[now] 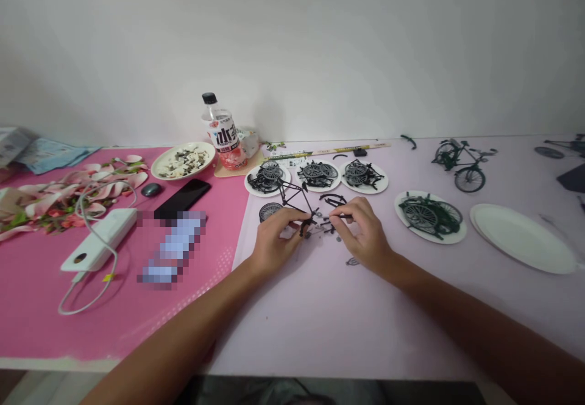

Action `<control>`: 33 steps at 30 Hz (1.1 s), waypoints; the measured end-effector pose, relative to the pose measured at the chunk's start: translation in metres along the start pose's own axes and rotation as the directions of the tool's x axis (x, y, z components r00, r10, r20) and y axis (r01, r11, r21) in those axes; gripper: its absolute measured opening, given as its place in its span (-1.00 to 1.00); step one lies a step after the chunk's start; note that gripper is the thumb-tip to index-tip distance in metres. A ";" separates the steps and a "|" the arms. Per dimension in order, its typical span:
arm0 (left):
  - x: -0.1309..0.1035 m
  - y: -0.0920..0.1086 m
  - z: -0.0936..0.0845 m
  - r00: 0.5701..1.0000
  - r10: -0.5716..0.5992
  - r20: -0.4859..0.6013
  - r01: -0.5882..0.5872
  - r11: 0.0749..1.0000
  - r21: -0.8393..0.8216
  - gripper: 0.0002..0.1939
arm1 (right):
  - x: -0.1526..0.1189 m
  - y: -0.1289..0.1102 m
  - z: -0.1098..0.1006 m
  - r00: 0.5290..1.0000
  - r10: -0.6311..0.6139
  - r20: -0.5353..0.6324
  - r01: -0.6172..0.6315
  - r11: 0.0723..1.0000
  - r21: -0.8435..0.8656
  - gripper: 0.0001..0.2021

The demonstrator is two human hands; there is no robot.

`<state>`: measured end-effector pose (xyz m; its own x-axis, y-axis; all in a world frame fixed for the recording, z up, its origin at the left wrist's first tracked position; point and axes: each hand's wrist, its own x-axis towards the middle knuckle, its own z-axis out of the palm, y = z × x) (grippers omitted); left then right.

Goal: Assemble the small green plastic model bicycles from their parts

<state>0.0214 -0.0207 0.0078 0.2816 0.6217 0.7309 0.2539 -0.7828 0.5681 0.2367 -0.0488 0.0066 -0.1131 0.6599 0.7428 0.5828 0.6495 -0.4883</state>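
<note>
A thin black toy bicycle frame (295,197) rises from the fingertips of my left hand (278,239), which is closed on its lower right end. To the right, the thumb and fingers of my right hand (363,231) pinch a small dark part (342,216); its shape is too small to tell. The fingertips of both hands are close together but apart. A dark spoked wheel (269,211) shows behind my left hand. Black curved pieces (333,200) and several tiny parts lie on the pale tabletop around and between the hands.
Three small plates of black parts (319,175) stand behind the hands. On the right are a plate of wheels (429,217), white plates (523,239) and an assembled toy bicycle (464,161). Leftward are a bottle (222,131), black phone (183,199), white power bank (99,239) and artificial flowers (86,192).
</note>
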 end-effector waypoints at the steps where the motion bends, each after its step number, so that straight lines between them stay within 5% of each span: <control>1: 0.000 0.000 0.000 1.000 0.004 -0.001 -0.004 1.000 -0.002 -0.89 | 0.000 0.000 0.000 1.000 -0.015 -0.006 0.015 1.000 -0.015 -0.94; 14: 0.000 -0.001 0.001 0.999 0.040 -0.011 -0.040 0.999 0.004 -0.88 | 0.002 -0.001 0.000 0.989 -0.148 -0.016 0.147 0.989 -0.027 -0.92; 33: 0.000 -0.002 0.002 1.000 -0.001 0.003 0.001 1.000 -0.014 -0.88 | 0.001 0.001 -0.001 0.989 -0.133 0.059 0.137 0.989 -0.060 -0.94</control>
<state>0.0229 -0.0192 0.0053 0.2844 0.6225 0.7291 0.2412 -0.7825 0.5741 0.2377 -0.0478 0.0079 -0.2368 0.5885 0.7731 0.6093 0.7097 -0.3536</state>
